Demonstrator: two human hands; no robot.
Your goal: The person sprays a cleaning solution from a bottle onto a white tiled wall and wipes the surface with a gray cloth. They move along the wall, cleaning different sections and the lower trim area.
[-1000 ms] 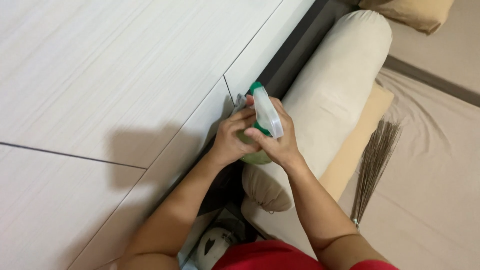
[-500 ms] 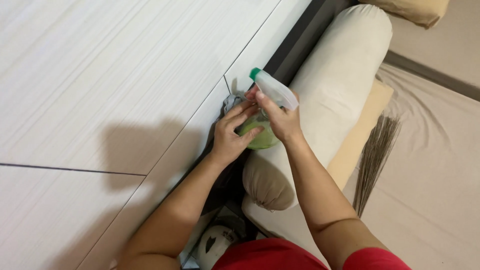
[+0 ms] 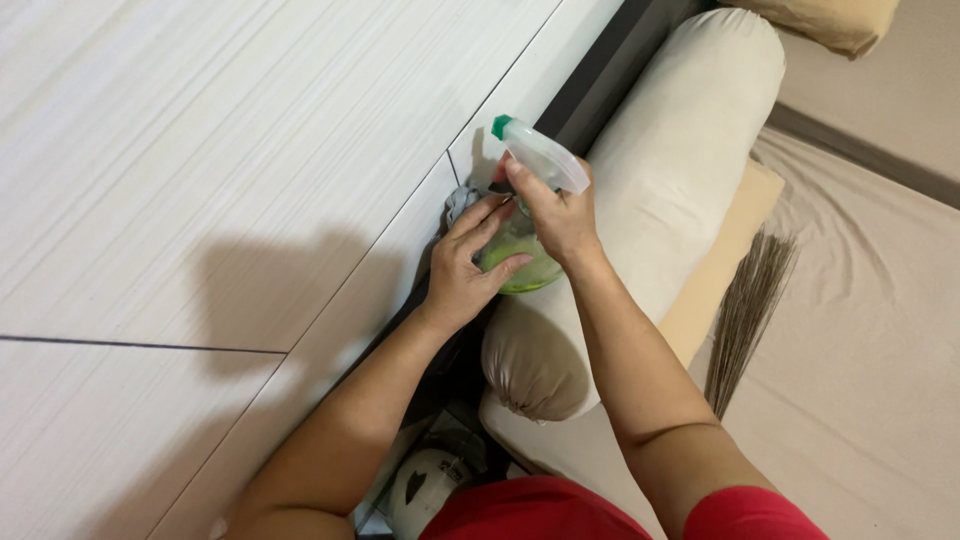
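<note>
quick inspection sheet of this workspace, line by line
surface: pale wood-grain panels with dark seams
job's things: clear spray bottle with green nozzle and green liquid; grey cloth beside it
clutter: straw broom on beige sheet; white rounded object low down, kind unclear
grippers: right hand grips the bottle's neck; left hand cups its base
cables: nothing seen
surroundings: cream bolster, tan pillow

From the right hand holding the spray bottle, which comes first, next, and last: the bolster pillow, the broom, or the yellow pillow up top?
From the right hand:
1. Bolster pillow, right beside the hand.
2. Broom, lower right on the bed.
3. Yellow pillow, top right corner.
</note>
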